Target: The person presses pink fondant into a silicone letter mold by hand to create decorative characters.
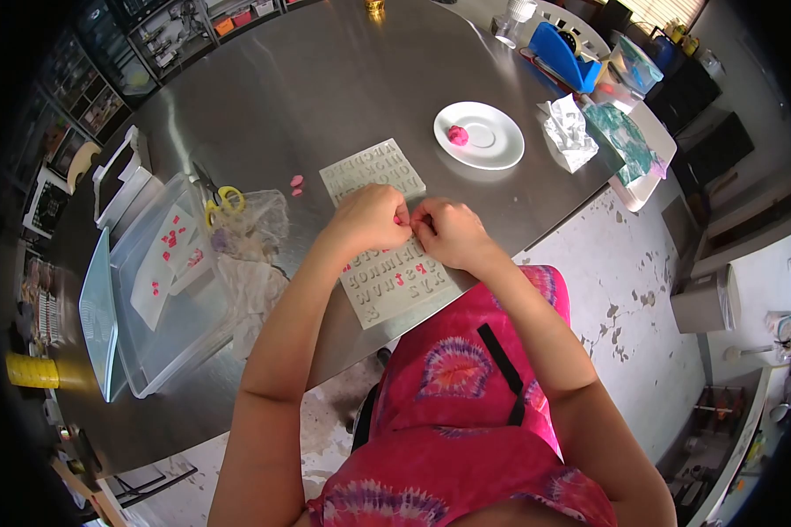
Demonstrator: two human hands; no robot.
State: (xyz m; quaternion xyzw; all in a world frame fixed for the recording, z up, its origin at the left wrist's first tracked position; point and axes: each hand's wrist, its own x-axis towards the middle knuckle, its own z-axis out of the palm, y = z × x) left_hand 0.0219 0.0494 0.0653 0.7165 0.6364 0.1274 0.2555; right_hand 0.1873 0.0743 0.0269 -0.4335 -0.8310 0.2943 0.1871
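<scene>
In the head view, the person's two hands meet over a pair of pale letter moulds near the front edge of the metal tabletop (360, 79). The left hand (373, 215) is curled, thumb and fingers drawn narrowly together around a small pink piece (399, 220) that shows at the fingertips. The right hand (451, 233) is just beside it, fingers bent inward and close together; whether it grips anything cannot be told.

The lower mould (387, 307) lies partly under the hands, with pink filling in a few of its letter hollows. The upper mould (373, 167) lies beyond the hands, its near part hidden by the left one.

Further off to the right, a white saucer (508, 145) carries a pink lump (458, 134), and a crumpled white tissue (569, 132) lies near it. A blue tape dispenser (564, 57) stands behind the tissue.

To the left of the moulds are two loose pink bits (297, 182), yellow-handled scissors (228, 198) and a crumpled clear bag (259, 220). Beside them, a clear plastic box (185, 338) holds white paper (149, 285) dotted with small pink pieces.
</scene>
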